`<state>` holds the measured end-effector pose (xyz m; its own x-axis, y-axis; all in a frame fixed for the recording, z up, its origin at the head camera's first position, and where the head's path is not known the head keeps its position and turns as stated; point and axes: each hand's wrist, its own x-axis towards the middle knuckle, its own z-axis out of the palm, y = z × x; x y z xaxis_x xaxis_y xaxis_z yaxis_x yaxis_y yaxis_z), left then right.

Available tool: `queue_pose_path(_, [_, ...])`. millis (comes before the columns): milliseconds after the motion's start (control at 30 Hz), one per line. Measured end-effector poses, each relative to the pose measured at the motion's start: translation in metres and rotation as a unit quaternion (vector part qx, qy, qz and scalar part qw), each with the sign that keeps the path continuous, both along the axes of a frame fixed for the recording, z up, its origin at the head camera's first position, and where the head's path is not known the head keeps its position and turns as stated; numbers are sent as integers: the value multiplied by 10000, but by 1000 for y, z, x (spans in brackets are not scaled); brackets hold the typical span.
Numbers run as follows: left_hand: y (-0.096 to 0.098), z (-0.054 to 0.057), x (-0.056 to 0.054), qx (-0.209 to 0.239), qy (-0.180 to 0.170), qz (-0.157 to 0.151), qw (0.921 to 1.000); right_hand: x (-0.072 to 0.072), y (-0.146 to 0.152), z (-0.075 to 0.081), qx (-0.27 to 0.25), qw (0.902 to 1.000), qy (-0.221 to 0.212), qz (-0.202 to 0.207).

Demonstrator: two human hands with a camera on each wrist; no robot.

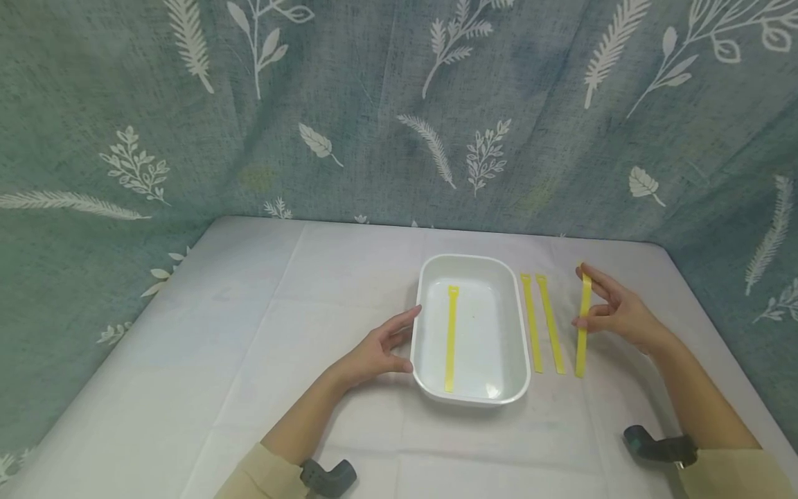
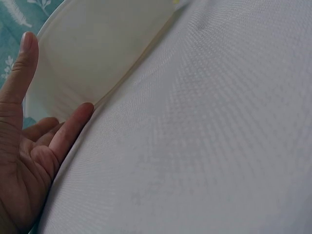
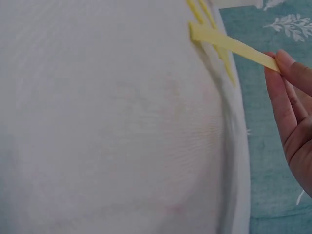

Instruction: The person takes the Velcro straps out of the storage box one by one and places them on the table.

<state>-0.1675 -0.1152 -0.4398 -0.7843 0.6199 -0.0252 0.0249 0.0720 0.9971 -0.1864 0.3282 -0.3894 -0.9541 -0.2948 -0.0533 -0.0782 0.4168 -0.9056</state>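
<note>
My right hand [image 1: 626, 319] pinches a yellow cable strap [image 1: 583, 346] between thumb and fingers. In the right wrist view, the strap [image 3: 239, 48] runs from the fingertips to its far end, low over the cloth. Two more yellow straps [image 1: 532, 326] lie side by side between this hand and a white tray [image 1: 526, 346]. Inside the tray, another yellow strap [image 1: 451, 339] lies lengthwise, its slotted head at the far end. With fingers and thumb spread, my left hand [image 1: 377, 353] touches the tray's left side; the left wrist view shows its fingers [image 2: 73, 129] along the outer wall.
A white cloth [image 1: 299, 333] covers the table, with faint fold lines. Behind it hangs a green-blue curtain [image 1: 361, 138] printed with white leaves. Dark camera mounts [image 1: 661, 447] sit on both wrists.
</note>
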Motion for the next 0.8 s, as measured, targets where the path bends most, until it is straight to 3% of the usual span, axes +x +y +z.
queue_pose_path(167, [-1, 0, 0, -39, -18, 12, 10000, -4, -1, -10, 247, 9994, 181, 156])
queue_pose_path(367, [-1, 0, 0, -58, 14, 25, 10000, -10, -3, -16, 824, 9965, 79, 85])
queue_pose_path(633, [0, 0, -1, -60, 58, 10, 10000, -15, -4, -20, 784, 9968, 72, 112])
queue_pose_path(800, [0, 1, 0, -14, 27, -11, 10000, -16, -3, -24, 1074, 9941, 126, -2])
